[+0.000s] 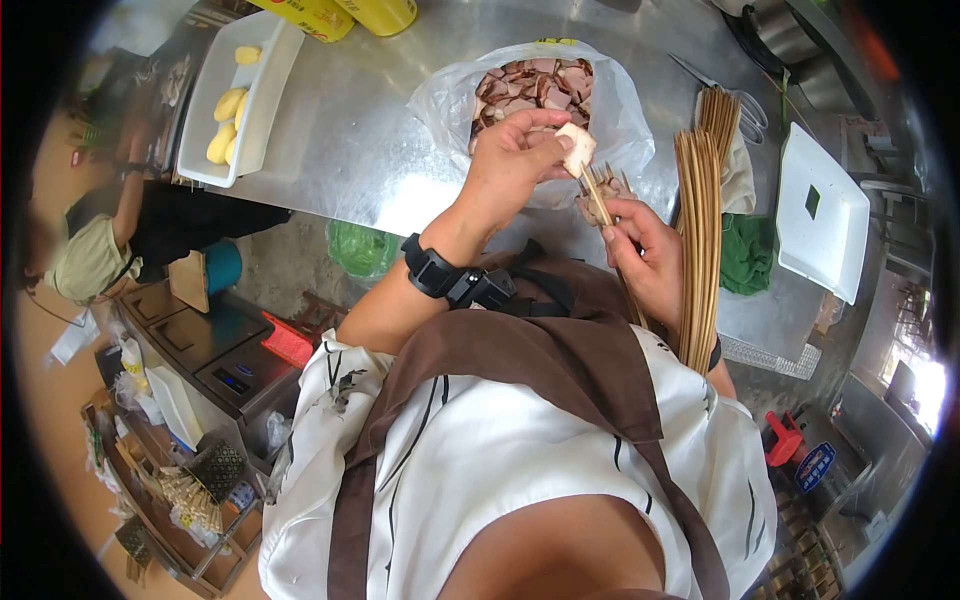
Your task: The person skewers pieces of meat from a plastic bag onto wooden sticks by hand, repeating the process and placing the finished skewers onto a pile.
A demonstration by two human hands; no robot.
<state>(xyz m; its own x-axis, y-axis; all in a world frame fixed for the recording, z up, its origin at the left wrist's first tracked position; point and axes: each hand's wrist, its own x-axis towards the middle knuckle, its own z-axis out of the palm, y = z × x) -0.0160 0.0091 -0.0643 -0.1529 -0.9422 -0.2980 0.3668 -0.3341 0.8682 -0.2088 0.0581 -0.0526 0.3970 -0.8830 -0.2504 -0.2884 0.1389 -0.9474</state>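
While the left hand (512,160) pinches a pale, flat piece of food (576,149) between thumb and fingers, the right hand (648,255) is closed around thin wooden skewers (598,203), one of which meets the lower edge of that piece; whether its tip has entered cannot be told. Further food pieces (590,207) sit on skewers at the right hand's fingers, partly hidden. Both hands are noted as grasping, neither released. Just beyond them, on the metal surface (370,110), an open clear plastic bag (625,125) contains sliced, pinkish meat (530,88) with dark reddish edges. Close to the right hand, a long bundle of sticks (697,250) overlaps the right forearm in view; a second bundle (718,118) lies beyond it by a pale cloth (738,180). Scissors (748,112) lie near the second bundle. Farther right are a crumpled green cloth (746,255) and a white tray (835,220) bearing one small dark piece (812,203). At the left, a white container (272,100) holds several yellow items (229,104), with yellow packages (318,15) beyond. At far left, another person (95,255) is present, well apart from the hands.
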